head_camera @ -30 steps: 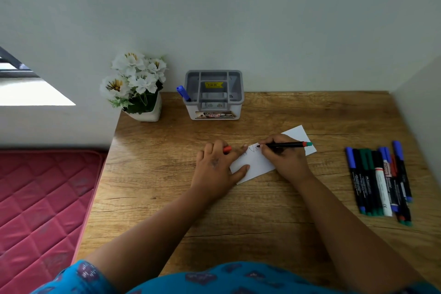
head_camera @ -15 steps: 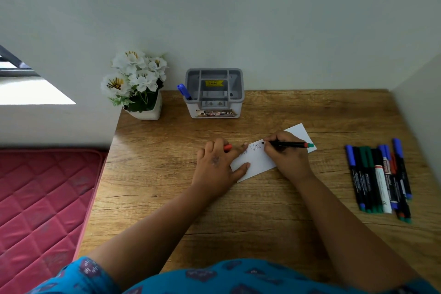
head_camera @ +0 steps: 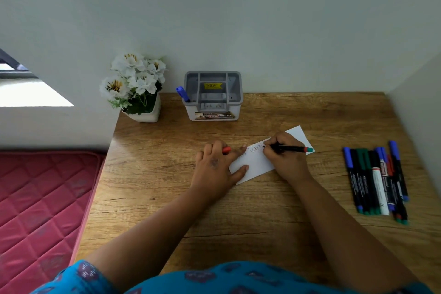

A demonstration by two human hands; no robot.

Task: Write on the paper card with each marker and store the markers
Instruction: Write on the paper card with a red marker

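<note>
A white paper card [head_camera: 256, 162] lies slanted on the wooden desk [head_camera: 167, 174], with red handwriting on its upper part. My right hand [head_camera: 285, 157] grips a black marker [head_camera: 290, 148] with a red and green end, its tip down on the card. My left hand [head_camera: 217, 169] rests on the card's left end, thumb and index finger on the paper, and holds a red cap [head_camera: 226, 149] between its fingers. Several markers [head_camera: 377, 179] lie side by side at the desk's right. A grey and white holder [head_camera: 213, 95] stands at the back with one blue marker [head_camera: 182, 93] in it.
A white pot of white artificial flowers [head_camera: 137, 88] stands at the desk's back left corner. Walls close off the back and the right side. A pink quilted mattress [head_camera: 35, 210] lies left of the desk, below its level.
My right hand has moved rightwards along the card with the marker, and more red writing shows behind it. My left hand has stayed on the card's left end.
</note>
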